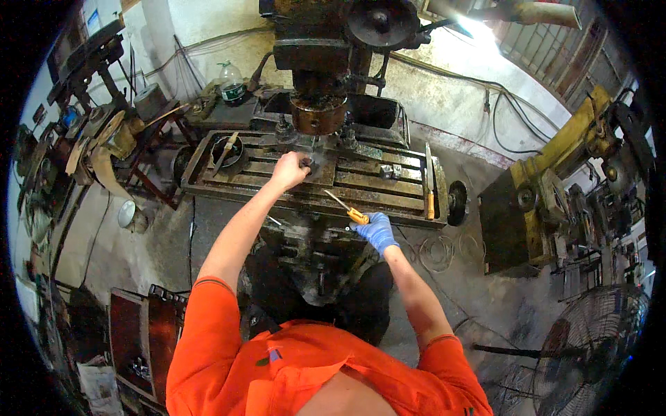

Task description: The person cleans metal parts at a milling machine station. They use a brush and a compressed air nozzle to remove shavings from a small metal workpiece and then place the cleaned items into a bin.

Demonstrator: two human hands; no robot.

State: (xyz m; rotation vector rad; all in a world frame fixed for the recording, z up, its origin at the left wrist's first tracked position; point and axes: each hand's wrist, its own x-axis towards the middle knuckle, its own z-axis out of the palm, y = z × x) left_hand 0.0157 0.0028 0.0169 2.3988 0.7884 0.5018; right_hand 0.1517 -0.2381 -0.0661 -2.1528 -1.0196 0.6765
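Observation:
My bare left hand point(290, 171) is closed at the middle of the machine's slotted metal table point(263, 182), just below the round brown spindle head point(318, 115). Its fingers are around a small dark piece that I cannot make out. In a blue glove, my right hand point(379, 233) grips a screwdriver point(357, 215) by its yellow handle, in front of the table's near edge. The screwdriver's shaft slants up and left toward the table. Small shiny metal pieces point(390, 171) lie on the table to the right of my left hand.
A round dark pan point(229, 154) with a brush across it sits at the table's left end. Along the right end lies a file point(429, 182) with a yellow handle. A large fan point(590, 347) stands at lower right; a white bucket point(132, 215) is at left.

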